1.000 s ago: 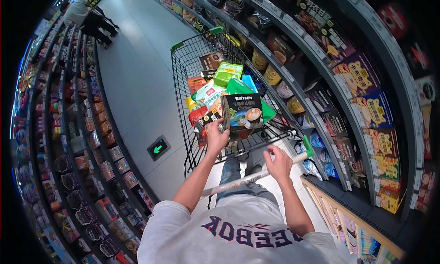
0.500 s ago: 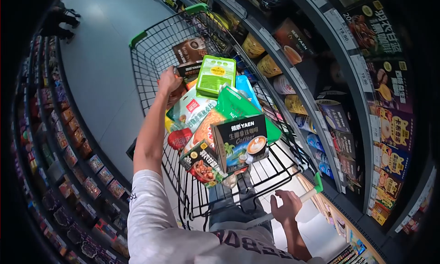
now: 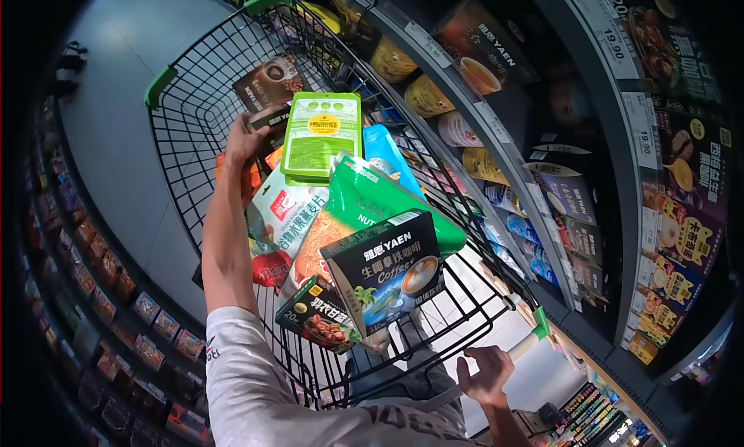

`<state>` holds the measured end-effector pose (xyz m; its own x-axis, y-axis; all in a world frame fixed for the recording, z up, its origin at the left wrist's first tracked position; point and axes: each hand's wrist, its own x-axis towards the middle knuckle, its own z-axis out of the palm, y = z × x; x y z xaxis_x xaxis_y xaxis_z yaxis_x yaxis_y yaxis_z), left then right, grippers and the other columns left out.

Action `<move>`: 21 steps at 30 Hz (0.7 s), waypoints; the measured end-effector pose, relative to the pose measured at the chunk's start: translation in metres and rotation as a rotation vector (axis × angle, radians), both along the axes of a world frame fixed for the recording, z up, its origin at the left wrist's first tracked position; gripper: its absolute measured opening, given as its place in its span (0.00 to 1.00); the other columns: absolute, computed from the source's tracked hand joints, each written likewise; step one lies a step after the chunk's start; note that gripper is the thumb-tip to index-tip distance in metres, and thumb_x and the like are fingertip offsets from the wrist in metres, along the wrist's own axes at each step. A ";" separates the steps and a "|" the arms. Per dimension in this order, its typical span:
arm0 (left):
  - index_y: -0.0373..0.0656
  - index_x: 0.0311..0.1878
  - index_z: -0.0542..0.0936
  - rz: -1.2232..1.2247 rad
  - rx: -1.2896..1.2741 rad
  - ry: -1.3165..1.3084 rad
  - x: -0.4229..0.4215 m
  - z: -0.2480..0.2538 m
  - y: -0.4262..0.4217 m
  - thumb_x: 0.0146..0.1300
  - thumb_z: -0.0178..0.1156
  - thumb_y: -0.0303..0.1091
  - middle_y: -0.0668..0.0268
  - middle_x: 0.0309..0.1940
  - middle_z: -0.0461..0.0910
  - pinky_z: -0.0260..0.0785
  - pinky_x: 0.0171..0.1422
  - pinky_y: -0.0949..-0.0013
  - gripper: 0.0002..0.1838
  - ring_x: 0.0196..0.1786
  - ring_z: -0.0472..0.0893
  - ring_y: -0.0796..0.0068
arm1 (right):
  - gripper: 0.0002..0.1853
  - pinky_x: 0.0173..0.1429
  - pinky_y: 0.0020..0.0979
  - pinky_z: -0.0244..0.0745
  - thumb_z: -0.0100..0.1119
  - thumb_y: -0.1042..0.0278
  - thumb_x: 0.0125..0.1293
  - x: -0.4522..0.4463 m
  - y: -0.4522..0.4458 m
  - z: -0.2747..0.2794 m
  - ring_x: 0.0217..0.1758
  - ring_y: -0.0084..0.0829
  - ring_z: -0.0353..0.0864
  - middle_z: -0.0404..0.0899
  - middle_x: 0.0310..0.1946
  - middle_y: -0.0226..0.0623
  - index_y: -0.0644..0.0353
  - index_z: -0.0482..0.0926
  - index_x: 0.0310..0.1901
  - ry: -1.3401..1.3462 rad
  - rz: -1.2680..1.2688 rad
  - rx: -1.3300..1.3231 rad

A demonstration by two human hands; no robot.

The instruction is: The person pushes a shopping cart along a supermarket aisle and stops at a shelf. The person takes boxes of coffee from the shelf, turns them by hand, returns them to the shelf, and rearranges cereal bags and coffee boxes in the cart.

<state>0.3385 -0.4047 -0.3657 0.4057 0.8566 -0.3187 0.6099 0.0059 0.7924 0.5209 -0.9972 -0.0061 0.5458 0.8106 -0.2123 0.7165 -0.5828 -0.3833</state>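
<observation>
cart (image 3: 161,88), green-cornered. far in cart: brown box (image 3: 268,81); black box (image 3: 273,117), left hand (image 3: 244,139) at its end, fingers bent, pinch or mere touch: cannot tell. mid-cart: lime pack (image 3: 322,148), green bag (image 3: 387,199), blue bag (image 3: 394,156). near end of cart: coffee box (image 3: 395,265), tilted, beside smaller box (image 3: 316,317). cart handle (image 3: 529,344): right hand (image 3: 486,372) at it, fingers loosely curled, thumb apart.

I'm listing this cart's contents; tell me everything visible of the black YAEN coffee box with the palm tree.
The coffee box looks like cardboard, with white YAEN lettering, a pictured cup and palm tree. It appears closed, sitting tilted near the cart handle, front facing the camera. It overlaps a green pouch and a smaller box; contact is unclear. The left hand and right hand are off it.
</observation>
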 end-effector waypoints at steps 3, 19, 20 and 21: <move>0.35 0.61 0.76 0.152 0.079 -0.047 0.010 0.032 -0.019 0.59 0.77 0.36 0.59 0.41 0.82 0.75 0.53 0.66 0.30 0.42 0.81 0.68 | 0.07 0.34 0.35 0.72 0.71 0.67 0.50 -0.002 0.000 0.001 0.28 0.34 0.81 0.83 0.26 0.30 0.53 0.84 0.32 -0.030 0.017 0.010; 0.40 0.63 0.81 0.272 0.274 -0.586 0.021 0.397 -0.228 0.76 0.61 0.32 0.76 0.37 0.77 0.62 0.40 0.81 0.16 0.37 0.71 0.89 | 0.15 0.42 0.34 0.81 0.68 0.63 0.67 0.007 -0.032 0.013 0.37 0.34 0.86 0.85 0.43 0.38 0.57 0.82 0.52 0.300 -0.123 0.375; 0.39 0.63 0.81 0.247 0.215 -0.620 0.027 0.410 -0.261 0.76 0.61 0.31 0.74 0.39 0.78 0.64 0.41 0.81 0.16 0.38 0.73 0.87 | 0.17 0.42 0.33 0.80 0.67 0.62 0.70 0.012 -0.036 0.007 0.39 0.30 0.85 0.84 0.47 0.37 0.57 0.79 0.56 0.589 -0.242 0.496; 0.38 0.63 0.81 0.203 0.135 -0.658 0.037 0.421 -0.298 0.76 0.60 0.30 0.72 0.41 0.80 0.65 0.42 0.81 0.16 0.39 0.74 0.86 | 0.18 0.43 0.32 0.80 0.65 0.61 0.72 0.022 -0.046 0.005 0.41 0.27 0.85 0.83 0.51 0.36 0.58 0.77 0.59 0.859 -0.370 0.634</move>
